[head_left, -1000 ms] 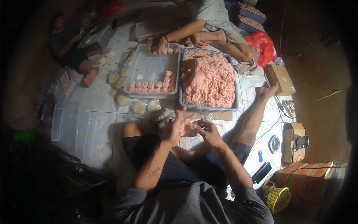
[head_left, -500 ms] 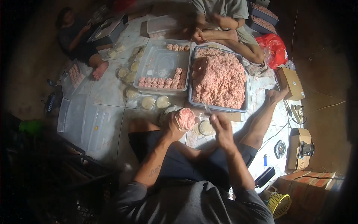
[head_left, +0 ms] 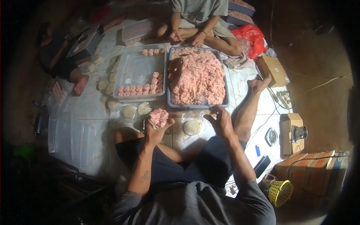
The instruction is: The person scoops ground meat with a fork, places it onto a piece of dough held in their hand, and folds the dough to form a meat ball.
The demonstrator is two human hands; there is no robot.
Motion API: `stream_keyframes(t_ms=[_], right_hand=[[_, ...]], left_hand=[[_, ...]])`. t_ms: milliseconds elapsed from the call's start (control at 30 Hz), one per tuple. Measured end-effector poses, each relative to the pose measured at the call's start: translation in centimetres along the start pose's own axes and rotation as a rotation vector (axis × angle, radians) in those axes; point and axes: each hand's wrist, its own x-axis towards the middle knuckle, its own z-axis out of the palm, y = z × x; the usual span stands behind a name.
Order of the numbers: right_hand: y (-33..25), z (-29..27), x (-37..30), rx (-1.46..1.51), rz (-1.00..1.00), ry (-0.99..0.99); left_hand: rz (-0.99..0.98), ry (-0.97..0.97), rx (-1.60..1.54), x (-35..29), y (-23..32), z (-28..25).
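My left hand (head_left: 153,134) is closed round a lump of minced meat (head_left: 159,117), and a bit of pale dough wrapper shows at its edge. In my right hand (head_left: 222,123) is a metal spoon (head_left: 203,100), its tip touching the near edge of the pink minced meat (head_left: 197,77) heaped in a grey tray (head_left: 169,98). A stack of round pale wrappers (head_left: 192,127) lies on plastic between my hands. Left of the tray, a clear plastic box (head_left: 137,67) holds rows of shaped meat dumplings (head_left: 139,89).
More wrapper packs (head_left: 130,111) lie before the box. A co-worker (head_left: 198,22) sits cross-legged beyond the tray; another person (head_left: 52,48) is at far left. Clear lids (head_left: 71,138) lie at left. Cardboard boxes (head_left: 275,71), a lighter (head_left: 257,150) and a yellow basket (head_left: 280,193) are at right.
The spoon has gone down to the meat in the tray. My left hand still holds its filled lump. The whole view has shifted, and the co-worker's hands have lowered.
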Motion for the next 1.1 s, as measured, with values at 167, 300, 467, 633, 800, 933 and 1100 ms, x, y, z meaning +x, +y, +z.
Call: stream_keyframes(t_ms=[167, 300, 467, 633, 800, 933, 1100], right_hand=[[2.7, -3.7, 3.7, -0.167, 0.283, 0.077], [10.5, -1.6, 3.7, 0.078, 0.638, 0.231], [11.0, -0.2, 1.2, 0.36, 0.952, 0.091], [16.1, 3.7, -5.4, 0.353, 0.764, 0.361], [0.0, 2.1, -5.9, 0.59, 0.489, 0.142], [-4.8, 3.2, -7.3, 0.709, 0.412, -0.207], [-6.8, 5.5, -6.0, 0.574, 0.189, -0.24]], left_hand=[[-0.101, 0.026, -0.109, -1.1, 1.9, 0.3], [-0.065, -0.051, -0.165, -1.7, -0.3, 0.6], [-0.024, -0.07, -0.076, -1.7, -0.9, 0.0], [0.091, 0.025, 0.052, -0.2, 0.6, 0.6], [0.196, 0.019, 0.111, 0.2, -0.3, 1.7], [0.149, -0.046, -0.023, 1.5, 1.6, 2.2], [0.026, -0.015, -0.219, 0.7, 1.5, 2.9]])
